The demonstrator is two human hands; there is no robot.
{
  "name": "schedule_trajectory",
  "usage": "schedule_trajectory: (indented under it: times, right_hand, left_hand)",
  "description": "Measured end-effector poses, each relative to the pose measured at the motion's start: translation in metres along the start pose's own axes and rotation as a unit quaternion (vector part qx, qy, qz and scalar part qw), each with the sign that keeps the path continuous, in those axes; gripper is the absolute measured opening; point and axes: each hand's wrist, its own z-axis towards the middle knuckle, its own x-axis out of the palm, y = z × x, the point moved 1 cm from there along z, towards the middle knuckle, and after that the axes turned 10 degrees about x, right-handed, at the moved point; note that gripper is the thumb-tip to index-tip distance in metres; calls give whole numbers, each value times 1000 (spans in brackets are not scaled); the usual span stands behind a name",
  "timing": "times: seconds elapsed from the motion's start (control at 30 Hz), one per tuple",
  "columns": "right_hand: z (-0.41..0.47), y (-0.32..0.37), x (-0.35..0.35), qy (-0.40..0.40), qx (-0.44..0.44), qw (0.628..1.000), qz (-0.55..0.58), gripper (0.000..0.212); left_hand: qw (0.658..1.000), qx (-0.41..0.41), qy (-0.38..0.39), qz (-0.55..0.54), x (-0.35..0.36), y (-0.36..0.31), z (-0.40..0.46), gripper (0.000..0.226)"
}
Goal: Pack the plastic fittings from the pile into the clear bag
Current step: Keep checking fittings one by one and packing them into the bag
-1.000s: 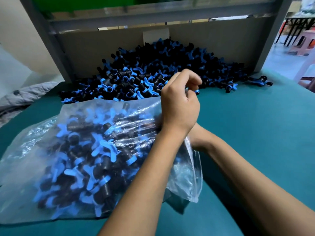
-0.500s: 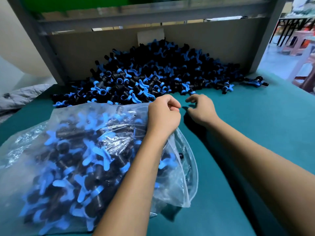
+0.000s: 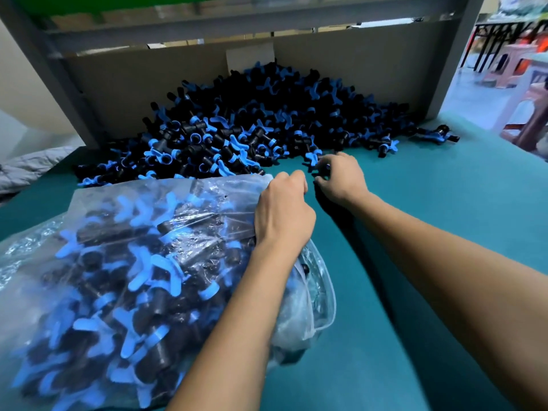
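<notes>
Plastic fittings [image 3: 255,126], heaped at the tabletop's [image 3: 444,232] far edge, are reached by the nearer right hand [image 3: 341,179], curled around a stray piece just ahead, while the clear bag's [image 3: 124,262] mouth is gripped by the left hand [image 3: 284,215]

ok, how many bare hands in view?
2. Left hand grips the clear plastic bag at its mouth; right hand is at the edge of the pile of black-and-blue plastic fittings.
</notes>
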Motion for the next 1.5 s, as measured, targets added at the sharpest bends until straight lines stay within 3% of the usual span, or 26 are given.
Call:
schedule_trajectory:
  times: [0.13,0.23,0.3,0.37,0.43,0.6,0.7,0.93,1.0,1.17,1.33,1.5]
  right_hand:
    - [-38,-11,-19,-61,88,960,259,14]
    - [-62,-13,-30,23,153,850,504,10]
    - [-74,-12,-33,90,166,774,604,4]
    - [-82,-11,-36,135,163,722,658,4]
    - [-88,-10,-37,162,156,698,680,6]
    - [-95,-9,-34,186,111,749,626,12]
    - [-94,-9,-34,168,103,759,621,23]
    - [-94,-9,-32,160,94,768,613,23]
    - [-95,-8,-33,163,100,758,624,24]
    - [-92,-13,-36,125,165,670,713,22]
    - [-95,-10,-29,151,71,756,633,23]
    - [-95,-12,-32,187,41,760,622,22]
  left_hand:
    - [998,-22,-28,-46,-3,0,3,24]
    - [991,-68,-19,-116,-6,5,8,41]
    - [982,-90,-10,-166,-7,11,11,44]
    - [978,-85,-7,-192,-8,14,12,33]
    - [975,-74,-12,-207,-8,15,13,19]
    - [971,-66,-19,-231,-4,17,11,8]
    - [967,-67,-11,-246,-4,17,11,11]
    - [957,-65,2,-284,-7,13,8,19]
    - [960,-65,-13,-273,-7,14,7,17]
    - [942,-106,-53,-315,-8,18,9,15]
    - [945,-72,1,-319,-6,17,7,19]
    - [955,-58,31,-288,-7,14,5,20]
